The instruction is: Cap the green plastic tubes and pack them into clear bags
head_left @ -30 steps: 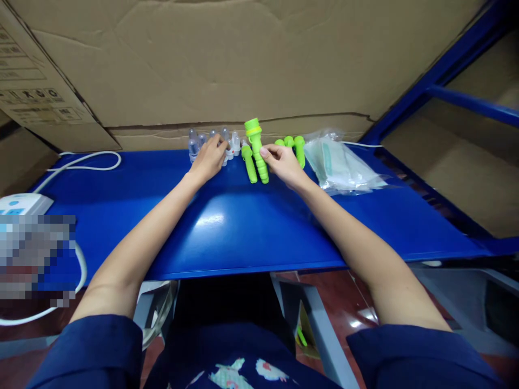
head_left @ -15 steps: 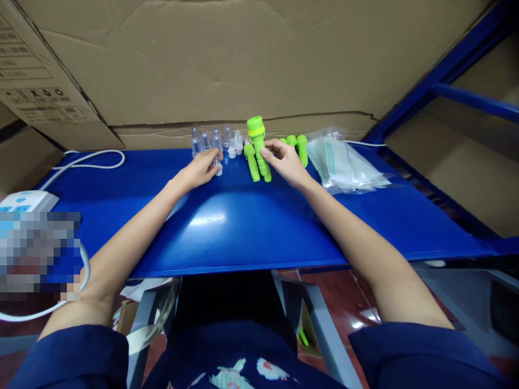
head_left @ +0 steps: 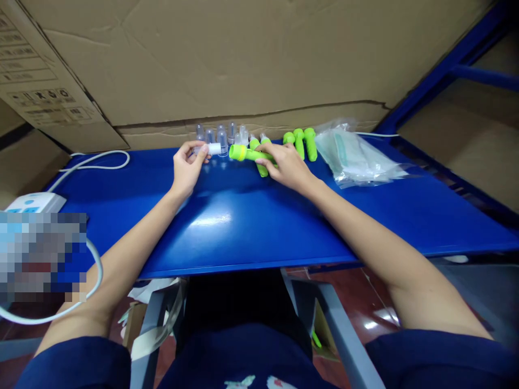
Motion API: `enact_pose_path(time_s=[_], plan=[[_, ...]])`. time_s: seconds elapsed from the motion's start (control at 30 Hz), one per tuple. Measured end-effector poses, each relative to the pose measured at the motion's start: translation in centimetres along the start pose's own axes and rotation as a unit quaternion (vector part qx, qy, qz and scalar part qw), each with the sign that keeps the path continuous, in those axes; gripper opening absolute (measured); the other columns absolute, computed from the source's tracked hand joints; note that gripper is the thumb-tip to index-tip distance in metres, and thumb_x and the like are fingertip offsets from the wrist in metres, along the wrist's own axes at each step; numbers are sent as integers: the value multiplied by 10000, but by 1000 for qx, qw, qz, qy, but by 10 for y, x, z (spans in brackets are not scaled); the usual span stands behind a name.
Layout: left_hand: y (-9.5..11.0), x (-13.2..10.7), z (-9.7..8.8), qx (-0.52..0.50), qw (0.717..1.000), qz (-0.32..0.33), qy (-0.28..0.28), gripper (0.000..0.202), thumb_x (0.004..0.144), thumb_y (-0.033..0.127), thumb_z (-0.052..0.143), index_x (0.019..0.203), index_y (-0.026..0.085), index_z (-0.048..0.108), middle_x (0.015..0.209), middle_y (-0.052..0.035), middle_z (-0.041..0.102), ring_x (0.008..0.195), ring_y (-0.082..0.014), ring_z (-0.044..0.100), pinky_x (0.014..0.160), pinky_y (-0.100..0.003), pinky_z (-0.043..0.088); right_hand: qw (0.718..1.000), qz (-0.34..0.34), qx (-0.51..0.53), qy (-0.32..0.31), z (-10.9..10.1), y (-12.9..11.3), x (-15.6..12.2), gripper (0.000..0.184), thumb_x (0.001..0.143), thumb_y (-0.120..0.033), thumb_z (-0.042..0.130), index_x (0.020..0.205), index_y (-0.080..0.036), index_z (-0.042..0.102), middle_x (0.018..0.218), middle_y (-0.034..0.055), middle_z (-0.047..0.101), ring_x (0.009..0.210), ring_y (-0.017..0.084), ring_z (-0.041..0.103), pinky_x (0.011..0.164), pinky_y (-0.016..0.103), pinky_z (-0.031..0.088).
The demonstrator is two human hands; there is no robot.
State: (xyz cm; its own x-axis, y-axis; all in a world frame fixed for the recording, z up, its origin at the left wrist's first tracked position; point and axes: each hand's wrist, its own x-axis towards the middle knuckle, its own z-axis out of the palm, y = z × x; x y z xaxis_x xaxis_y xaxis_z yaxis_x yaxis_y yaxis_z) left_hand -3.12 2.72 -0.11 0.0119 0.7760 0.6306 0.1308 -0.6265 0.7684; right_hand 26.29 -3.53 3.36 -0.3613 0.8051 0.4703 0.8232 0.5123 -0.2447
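My left hand pinches a small clear plastic tube with a white end piece, held sideways with the white end to the right. Facing it is the wide yellow-ringed head of a bright green flashlight body, which lies level in my right hand. A small gap separates the two pieces. Behind my left hand several clear domed tubes stand upright, with small whitish pieces beside them. Another green flashlight body is partly hidden behind the held one. Three more green flashlight bodies stand right of my right hand.
Clear plastic bags with pale contents lie right on the blue table. A cardboard wall closes off the back. At the left are a white power strip and a looping cable. A blue metal frame rises at right.
My left hand has lifted the white-ended tube off the table and turned it sideways. My right hand has tipped the green flashlight body from upright to level, its head toward the left.
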Motion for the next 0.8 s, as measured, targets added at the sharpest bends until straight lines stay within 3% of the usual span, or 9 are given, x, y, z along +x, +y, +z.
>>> enact_pose_path(time_s=[0.43,0.8], plan=[[9,-8,9,-54,998,-13,-40,677,784,808,870,1048,207,707,1041,-74,790,808,-156,794,827,-311,689,999,-37,-29,20,6,6,-3,373,1115,-423,485,1327,-198,694,1234,169,810,1120,367,740,975,485,489],[13,-12,12,-63,995,5,-81,618,842,749,864,1068,196,708,1058,-84,791,829,-157,793,810,-307,679,998,-34,-44,13,7,7,-3,354,1116,-404,509,1334,-196,695,1284,168,800,1148,370,741,1006,492,484]])
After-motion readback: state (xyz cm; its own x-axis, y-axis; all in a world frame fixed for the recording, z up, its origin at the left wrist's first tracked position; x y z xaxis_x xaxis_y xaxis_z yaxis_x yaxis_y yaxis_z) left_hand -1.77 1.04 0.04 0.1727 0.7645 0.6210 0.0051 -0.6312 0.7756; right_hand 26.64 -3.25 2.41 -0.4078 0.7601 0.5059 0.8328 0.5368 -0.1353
